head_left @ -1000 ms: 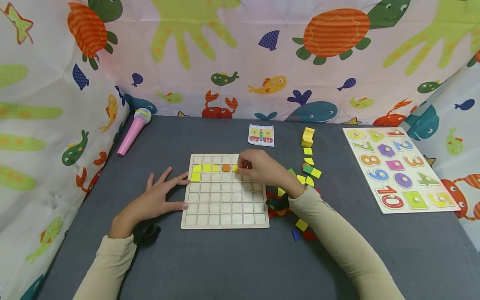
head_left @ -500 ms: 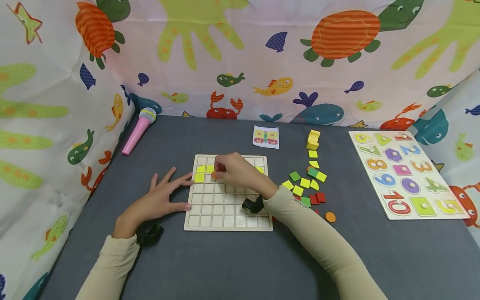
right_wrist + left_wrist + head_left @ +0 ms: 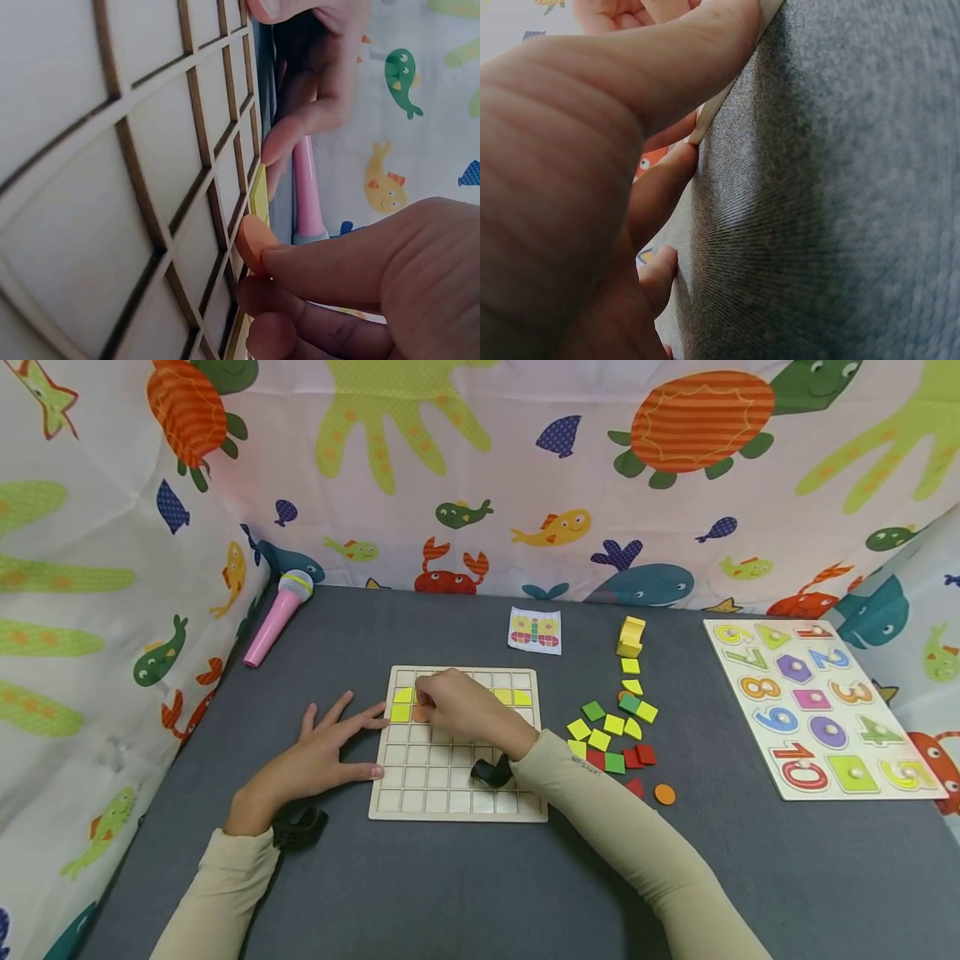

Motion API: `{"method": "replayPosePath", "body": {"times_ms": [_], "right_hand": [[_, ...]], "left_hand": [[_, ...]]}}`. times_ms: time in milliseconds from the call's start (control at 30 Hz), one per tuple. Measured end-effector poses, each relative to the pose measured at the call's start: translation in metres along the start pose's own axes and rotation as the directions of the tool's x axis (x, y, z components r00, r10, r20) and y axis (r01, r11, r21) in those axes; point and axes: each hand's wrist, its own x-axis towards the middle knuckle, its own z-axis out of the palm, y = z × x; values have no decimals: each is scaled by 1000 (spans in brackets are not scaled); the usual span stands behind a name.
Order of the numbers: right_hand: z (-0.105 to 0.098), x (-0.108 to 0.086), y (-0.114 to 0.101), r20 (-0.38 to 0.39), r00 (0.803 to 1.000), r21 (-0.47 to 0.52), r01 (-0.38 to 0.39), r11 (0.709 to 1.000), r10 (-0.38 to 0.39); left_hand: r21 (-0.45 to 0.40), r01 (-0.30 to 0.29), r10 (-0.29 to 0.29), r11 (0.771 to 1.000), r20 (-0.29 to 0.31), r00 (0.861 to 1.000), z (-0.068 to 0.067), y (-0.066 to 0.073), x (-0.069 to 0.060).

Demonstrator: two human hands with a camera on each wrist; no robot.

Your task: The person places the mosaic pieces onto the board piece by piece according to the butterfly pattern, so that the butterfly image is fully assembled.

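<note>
An orange disc [image 3: 255, 244] is pinched between the thumb and fingers of my right hand [image 3: 468, 706], its edge at a cell of the wooden grid board [image 3: 457, 802]. In the head view that hand hides part of the board's upper rows. Yellow pieces sit in cells on both sides of it: a yellow square [image 3: 401, 713] at the left, and a yellow piece [image 3: 521, 697] at the right. My left hand [image 3: 315, 760] has its fingers spread, with fingertips and thumb touching the board's left edge.
Loose yellow, green and red pieces [image 3: 613, 725] lie right of the board, with an orange disc [image 3: 664, 794] nearer me. Behind stand a butterfly pattern card [image 3: 535, 631] and yellow blocks [image 3: 631, 637]. A number puzzle [image 3: 817, 710] lies far right, a pink microphone [image 3: 277, 618] back left.
My right hand has moved left across the board and now holds an orange disc over the left columns. Loose pieces at the right have come into sight. The left hand stays at the edge.
</note>
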Motion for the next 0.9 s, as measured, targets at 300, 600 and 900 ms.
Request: {"method": "replayPosePath", "body": {"times_ms": [300, 600, 900], "right_hand": [[4, 1, -4, 16, 1000, -33, 23, 999, -22], [2, -4, -3, 48, 998, -28, 36, 999, -35], [-2, -10, -1, 58, 998, -21, 27, 999, -26]], "left_hand": [[2, -4, 4, 1000, 1, 1000, 0, 1, 1], [0, -2, 2, 1000, 2, 1000, 0, 0, 0], [3, 0, 0, 1000, 0, 1000, 2, 0, 1]]}}
